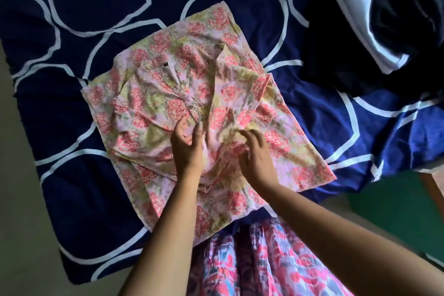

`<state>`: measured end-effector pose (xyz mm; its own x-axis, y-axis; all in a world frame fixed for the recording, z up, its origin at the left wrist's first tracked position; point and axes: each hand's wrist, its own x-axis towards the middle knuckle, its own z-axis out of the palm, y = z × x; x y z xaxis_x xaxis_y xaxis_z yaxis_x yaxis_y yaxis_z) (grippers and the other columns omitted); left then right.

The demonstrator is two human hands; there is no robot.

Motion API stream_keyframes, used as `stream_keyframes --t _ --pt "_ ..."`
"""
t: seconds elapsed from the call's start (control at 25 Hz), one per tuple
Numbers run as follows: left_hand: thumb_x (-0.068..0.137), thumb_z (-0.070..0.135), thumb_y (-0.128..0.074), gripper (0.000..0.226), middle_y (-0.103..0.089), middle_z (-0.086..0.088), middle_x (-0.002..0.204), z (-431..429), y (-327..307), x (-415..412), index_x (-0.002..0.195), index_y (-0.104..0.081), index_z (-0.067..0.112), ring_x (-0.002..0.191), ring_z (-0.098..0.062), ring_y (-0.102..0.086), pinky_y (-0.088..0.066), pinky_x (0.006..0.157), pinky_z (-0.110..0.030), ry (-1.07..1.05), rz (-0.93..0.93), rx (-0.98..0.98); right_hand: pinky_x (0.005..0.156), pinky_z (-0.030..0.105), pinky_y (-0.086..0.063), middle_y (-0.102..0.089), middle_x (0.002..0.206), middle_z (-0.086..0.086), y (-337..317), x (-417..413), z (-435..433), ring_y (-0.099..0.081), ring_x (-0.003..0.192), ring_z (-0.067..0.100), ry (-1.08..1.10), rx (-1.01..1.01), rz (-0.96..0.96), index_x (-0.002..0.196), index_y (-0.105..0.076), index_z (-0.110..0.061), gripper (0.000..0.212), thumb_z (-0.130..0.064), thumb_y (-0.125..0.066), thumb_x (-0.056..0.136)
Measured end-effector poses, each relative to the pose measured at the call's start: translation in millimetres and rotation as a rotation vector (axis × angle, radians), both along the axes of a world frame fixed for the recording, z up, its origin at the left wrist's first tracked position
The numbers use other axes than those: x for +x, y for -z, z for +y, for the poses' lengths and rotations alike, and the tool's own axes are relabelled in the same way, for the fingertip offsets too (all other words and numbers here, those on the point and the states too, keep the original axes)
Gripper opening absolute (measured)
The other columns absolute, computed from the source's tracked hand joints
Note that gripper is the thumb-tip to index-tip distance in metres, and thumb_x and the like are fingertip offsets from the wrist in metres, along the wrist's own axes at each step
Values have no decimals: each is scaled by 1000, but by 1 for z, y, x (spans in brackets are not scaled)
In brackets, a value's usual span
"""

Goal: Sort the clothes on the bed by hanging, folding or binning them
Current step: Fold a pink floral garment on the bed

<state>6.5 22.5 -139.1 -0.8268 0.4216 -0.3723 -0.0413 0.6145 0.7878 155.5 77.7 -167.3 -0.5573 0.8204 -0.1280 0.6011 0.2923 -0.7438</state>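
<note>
While the floral shirt (pixel 168 94) lies part-folded mid-frame, left hand (pixel 186 142) pressing it loosely open, right hand (pixel 255 154) of unclear grip, the dark-and-white pile (pixel 384 19) at upper right appears unsorted.

Grey floor (pixel 14 175) at left, green patch (pixel 396 204) lower right, pink-and-blue patterned fabric (pixel 259 267) — bottom centre

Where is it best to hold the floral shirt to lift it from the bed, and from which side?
Probably the two side edges of the shirt, from the near side. It lies flat and folded, collar away, with left hand and right hand on its middle; side grips would keep the folds.
</note>
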Motion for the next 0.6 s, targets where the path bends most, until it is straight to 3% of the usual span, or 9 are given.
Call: stream_keyframes --t 0.08,0.2,0.36,0.44,0.6 --pt "80 54 -66 62 -52 -5 132 -4 4 3 130 -52 20 117 -23 -51 -46 88 -31 202 104 -265 81 31 -51 -59 110 6 -3 -1 -2 -60 91 20 249 -278 26 127 -51 -12 36 -4 -47 92" --pt "80 42 -69 38 -61 1 122 -14 4 1 116 -64 30 107 -26 -54 -48 82 -37 442 338 -557 70 44 -57 -68 88 6 -4 -12 6 -67 72 22 422 -601 64 106 -59 -18 16 -14 -47 95" --pt "85 32 -65 12 -67 3 109 -15 -4 -1 95 -71 28 99 -27 -53 -42 77 -35 422 464 -528 64 41 -58 -68 81 12 -12 -23 20 -65 62 21 464 -787 117 99 -60 -10 11 -14 -50 98" --pt "89 24 -62 12 -68 -3 99 -13 -9 -5 96 -69 19 91 -28 -57 -42 70 -34 368 396 -375 53 33 -53 -64 77 11 -17 -27 23 -59 58 18 451 -833 155 93 -61 -10 9 -16 -55 96" --pt "100 25 -44 19 -56 -6 97 -1 -20 -5 107 -54 10 86 -21 -50 -32 61 -29 216 -79 -131 41 21 -37 -52 61 1 -25 -36 16 -48 44 10 329 -989 259 82 -60 -12 18 -27 -63 91"
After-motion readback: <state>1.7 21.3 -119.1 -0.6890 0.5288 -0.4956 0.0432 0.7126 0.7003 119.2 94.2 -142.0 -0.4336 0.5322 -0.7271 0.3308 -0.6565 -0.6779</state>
